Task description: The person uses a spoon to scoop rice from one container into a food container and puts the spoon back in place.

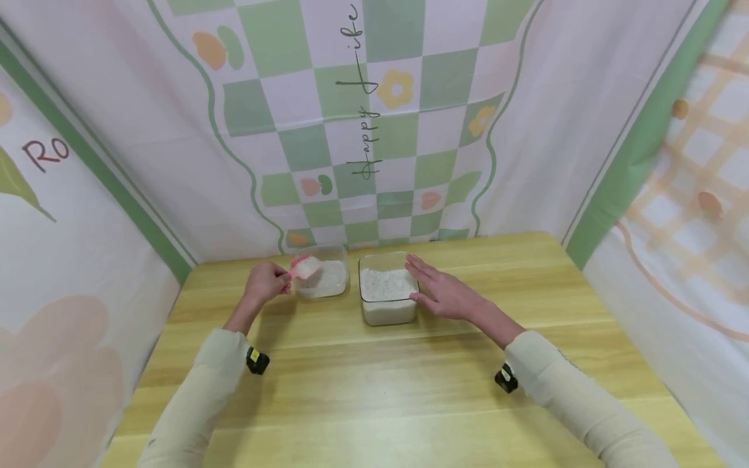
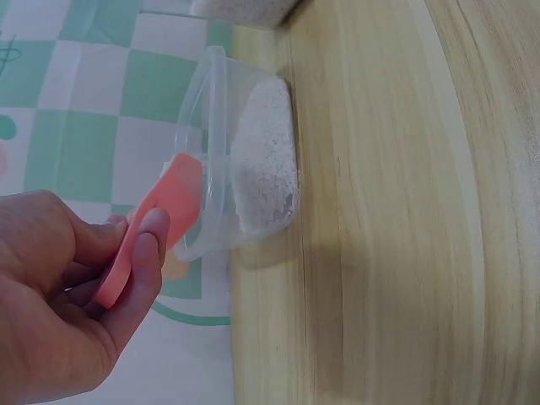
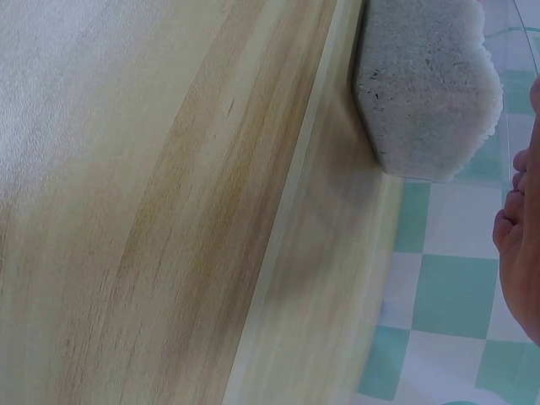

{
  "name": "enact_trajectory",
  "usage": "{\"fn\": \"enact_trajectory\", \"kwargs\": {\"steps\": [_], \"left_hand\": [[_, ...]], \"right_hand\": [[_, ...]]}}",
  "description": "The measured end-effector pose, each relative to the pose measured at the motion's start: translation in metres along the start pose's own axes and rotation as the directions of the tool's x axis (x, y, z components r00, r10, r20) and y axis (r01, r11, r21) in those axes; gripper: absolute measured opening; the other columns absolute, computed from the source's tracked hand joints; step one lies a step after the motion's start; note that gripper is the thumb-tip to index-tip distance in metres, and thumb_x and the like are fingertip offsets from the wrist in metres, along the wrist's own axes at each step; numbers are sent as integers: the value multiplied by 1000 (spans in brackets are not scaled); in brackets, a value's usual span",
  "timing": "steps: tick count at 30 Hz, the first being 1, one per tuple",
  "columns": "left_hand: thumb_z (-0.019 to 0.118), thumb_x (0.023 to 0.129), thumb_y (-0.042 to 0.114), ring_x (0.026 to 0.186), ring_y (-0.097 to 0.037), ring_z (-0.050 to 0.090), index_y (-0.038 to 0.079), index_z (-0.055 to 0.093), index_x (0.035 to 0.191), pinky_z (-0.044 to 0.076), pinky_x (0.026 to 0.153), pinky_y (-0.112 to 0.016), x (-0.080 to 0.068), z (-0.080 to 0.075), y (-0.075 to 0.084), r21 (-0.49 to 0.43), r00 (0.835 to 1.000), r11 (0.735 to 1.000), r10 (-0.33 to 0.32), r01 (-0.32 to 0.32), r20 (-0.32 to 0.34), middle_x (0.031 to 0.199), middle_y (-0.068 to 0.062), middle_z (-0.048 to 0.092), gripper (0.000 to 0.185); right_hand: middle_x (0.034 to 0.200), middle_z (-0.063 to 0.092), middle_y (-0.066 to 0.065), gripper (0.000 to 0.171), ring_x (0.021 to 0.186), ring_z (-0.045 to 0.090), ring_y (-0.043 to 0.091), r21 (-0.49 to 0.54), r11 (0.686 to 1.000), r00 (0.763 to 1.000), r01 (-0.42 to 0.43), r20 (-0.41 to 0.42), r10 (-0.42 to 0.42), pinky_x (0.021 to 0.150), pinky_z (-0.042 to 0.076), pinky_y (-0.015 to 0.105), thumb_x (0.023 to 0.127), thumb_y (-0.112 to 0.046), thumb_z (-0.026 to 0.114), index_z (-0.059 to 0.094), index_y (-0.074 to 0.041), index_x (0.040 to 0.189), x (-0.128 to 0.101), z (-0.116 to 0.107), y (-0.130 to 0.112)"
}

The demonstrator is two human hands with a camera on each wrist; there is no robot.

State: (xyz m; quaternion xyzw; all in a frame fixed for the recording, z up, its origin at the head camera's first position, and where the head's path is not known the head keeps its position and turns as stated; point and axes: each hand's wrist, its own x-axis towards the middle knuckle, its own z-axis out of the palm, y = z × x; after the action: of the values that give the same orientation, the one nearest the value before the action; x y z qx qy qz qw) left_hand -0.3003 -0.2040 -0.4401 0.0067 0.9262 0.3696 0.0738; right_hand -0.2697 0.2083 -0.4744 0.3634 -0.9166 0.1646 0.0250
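Note:
My left hand [image 1: 266, 283] pinches the handle of a pink scoop [image 2: 181, 198] between thumb and fingers. A heap of white grainy powder fills the scoop, which hovers above a clear plastic container [image 2: 218, 126]. A shallower, sloping layer of white powder [image 2: 266, 160] lies in that container. To its right stands a clear square container [image 1: 389, 301], much fuller of white powder [image 1: 386, 285]. My right hand [image 1: 447, 296] is at this container's right side, fingers extended near its rim; whether they touch it I cannot tell. Only part of that hand appears in the right wrist view.
Both containers stand near the back edge of a light wooden table [image 1: 363, 396]. Behind it hangs a green-and-white checked cloth [image 1: 389, 156], with printed cloth on the left and right sides too. A black wrist camera [image 1: 257, 361] sits at my left cuff, another [image 1: 506, 378] at my right.

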Motion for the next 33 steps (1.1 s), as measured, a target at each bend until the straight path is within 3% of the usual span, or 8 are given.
{"fn": "enact_trajectory", "kwargs": {"steps": [5, 8, 13, 17, 20, 33], "left_hand": [[58, 98, 8, 59, -6, 66, -10, 71, 107, 60, 66, -29, 2, 0, 3, 27, 1000, 1000, -2, 2, 0, 81, -16, 75, 24], [58, 98, 8, 57, -4, 64, -10, 71, 107, 56, 59, -21, 3, 0, 5, 40, 1000, 999, -5, 4, 1, 80, -15, 75, 24], [58, 97, 9, 57, -6, 63, -7, 73, 106, 49, 53, -18, 3, -1, 11, 96, 1000, 995, -1, 1, 1, 78, -12, 75, 24], [59, 97, 9, 69, -27, 72, -6, 73, 104, 46, 51, -19, 2, 0, 13, 135, 1000, 991, 13, -12, -5, 80, -13, 75, 22], [59, 96, 8, 83, -35, 74, -6, 74, 104, 45, 50, -19, 4, 2, 14, 158, 1000, 987, 28, -26, -9, 83, -16, 76, 21], [63, 94, 6, 62, -18, 68, -4, 76, 95, 48, 52, -22, 7, -1, 27, 287, 995, 954, 95, -85, -22, 81, -15, 75, 17]], "right_hand": [[166, 14, 18, 68, 151, 23, 35, 1, 1000, 1000, 1, 3, -1, 120, 30, 50, 104, -33, 50, 22, 2, 156, 1, -1, 1], [166, 14, 19, 68, 151, 23, 35, 3, 1000, 1000, 2, 0, -2, 120, 29, 49, 104, -33, 50, 23, 3, 155, 1, -1, 1], [166, 15, 19, 68, 152, 22, 35, 3, 1000, 1000, 1, -2, -1, 120, 29, 49, 104, -33, 50, 22, 3, 155, 1, -1, 1], [165, 16, 20, 69, 151, 23, 35, 2, 1000, 1000, 3, 0, -3, 120, 30, 50, 104, -33, 50, 21, 2, 156, 1, -1, 1], [165, 17, 21, 68, 151, 23, 36, 1, 1000, 1000, 1, -2, -1, 120, 30, 50, 104, -33, 49, 22, 3, 155, 0, -1, 0], [165, 18, 22, 68, 150, 25, 36, -18, 1000, 1000, 8, -15, -8, 119, 31, 49, 104, -34, 49, 23, 3, 155, -1, 0, 1]]}}
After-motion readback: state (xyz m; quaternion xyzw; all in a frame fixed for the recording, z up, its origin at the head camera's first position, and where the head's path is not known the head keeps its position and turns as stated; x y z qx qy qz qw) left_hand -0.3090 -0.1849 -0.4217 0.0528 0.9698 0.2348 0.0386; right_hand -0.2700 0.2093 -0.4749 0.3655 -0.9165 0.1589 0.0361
